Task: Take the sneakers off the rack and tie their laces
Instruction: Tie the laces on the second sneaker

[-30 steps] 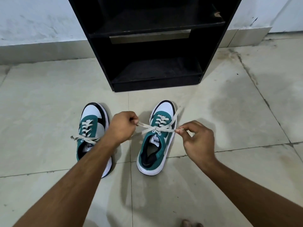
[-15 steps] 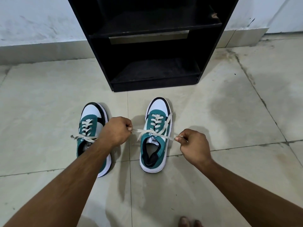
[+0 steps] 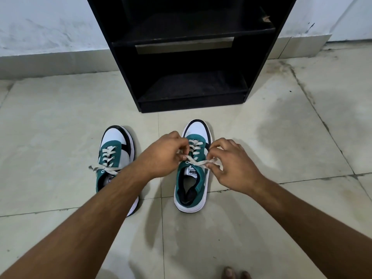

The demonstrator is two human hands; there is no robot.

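Two teal, white and black sneakers stand on the tiled floor in front of the black rack (image 3: 189, 57). The left sneaker (image 3: 115, 150) has loose cream laces trailing to its left; my left forearm covers its heel. Over the right sneaker (image 3: 193, 186), my left hand (image 3: 163, 156) and my right hand (image 3: 231, 164) are close together, each pinching an end of its cream lace (image 3: 198, 162), which crosses above the tongue.
The rack's two visible shelves hold nothing. A white wall (image 3: 50, 27) with a tiled skirting runs behind it. Bare toes (image 3: 235, 273) show at the bottom edge. Tiled floor (image 3: 281, 137) extends to the right and left.
Both hands have moved inward from a wide, taut pull to meet above the right sneaker's tongue, slackening and crossing the lace. The sneaker has straightened slightly.
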